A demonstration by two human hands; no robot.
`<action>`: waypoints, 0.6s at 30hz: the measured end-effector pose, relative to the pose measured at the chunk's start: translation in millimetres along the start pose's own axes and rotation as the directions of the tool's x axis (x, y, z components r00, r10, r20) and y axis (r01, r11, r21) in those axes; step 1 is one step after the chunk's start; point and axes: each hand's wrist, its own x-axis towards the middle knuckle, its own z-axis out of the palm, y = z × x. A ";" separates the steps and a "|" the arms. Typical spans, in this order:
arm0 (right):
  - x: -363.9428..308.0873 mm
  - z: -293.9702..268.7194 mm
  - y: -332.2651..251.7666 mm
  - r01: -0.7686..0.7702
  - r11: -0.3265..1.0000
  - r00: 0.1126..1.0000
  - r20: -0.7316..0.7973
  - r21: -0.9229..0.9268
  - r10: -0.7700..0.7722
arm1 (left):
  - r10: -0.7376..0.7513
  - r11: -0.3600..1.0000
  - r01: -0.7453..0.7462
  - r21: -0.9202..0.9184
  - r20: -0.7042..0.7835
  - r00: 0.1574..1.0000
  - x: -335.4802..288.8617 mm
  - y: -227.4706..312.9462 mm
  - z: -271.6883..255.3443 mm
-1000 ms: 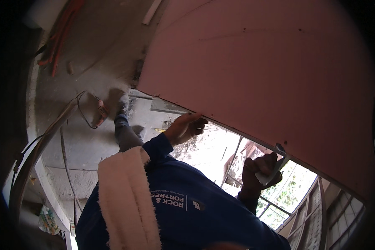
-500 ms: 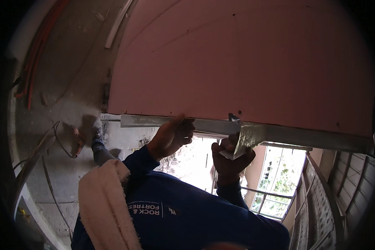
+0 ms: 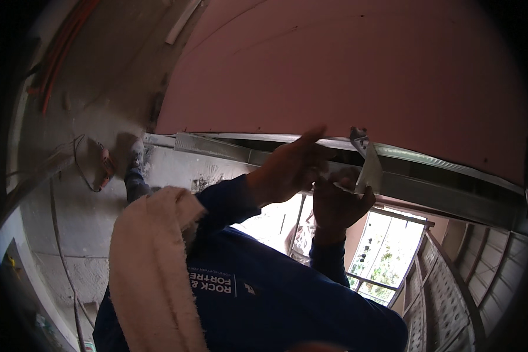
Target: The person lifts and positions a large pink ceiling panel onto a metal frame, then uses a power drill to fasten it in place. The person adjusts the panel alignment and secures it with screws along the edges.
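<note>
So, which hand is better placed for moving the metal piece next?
Probably the right hand: its grip is on the metal piece. The left hand is close to the pink panel and does not appear to hold the piece.

Metal piece — at pink board

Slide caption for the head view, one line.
Right hand holds a thin silvery piece at the edge of a pink panel, left hand alongside.
</note>
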 end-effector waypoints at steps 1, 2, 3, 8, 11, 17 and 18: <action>-0.4 -1.5 -1.2 0.000 1.000 1.000 -0.006 0.031 0.001 | 0.062 0.998 -0.059 -0.035 0.078 0.995 6.3 -1.9 1.6; -0.9 -3.3 -1.3 0.003 0.998 1.000 -0.012 0.063 -0.003 | 0.126 0.991 -0.116 -0.073 0.154 0.980 10.9 -3.7 1.8; -0.4 -5.0 -2.9 -0.013 0.996 1.000 0.004 0.092 0.013 | 0.134 0.990 -0.126 -0.066 0.141 0.981 13.8 -5.8 1.1; 2.6 -7.6 -3.0 -0.050 0.998 0.998 0.048 0.046 0.047 | 0.154 0.972 -0.118 -0.203 0.174 0.973 15.7 -10.7 -0.5; 3.9 -3.6 -3.6 -0.089 0.992 0.994 0.076 0.091 0.083 | 0.128 0.965 -0.082 -0.250 0.175 0.976 15.2 -9.2 0.7; 6.9 -3.5 -6.0 -0.175 0.982 0.972 0.174 0.077 0.159 | 0.112 0.960 -0.059 -0.274 0.182 0.977 17.8 -5.8 3.2; 8.1 -5.4 -6.5 -0.171 0.983 0.967 0.200 0.060 0.156 | 0.104 0.958 -0.059 -0.280 0.148 0.984 17.4 -5.7 4.7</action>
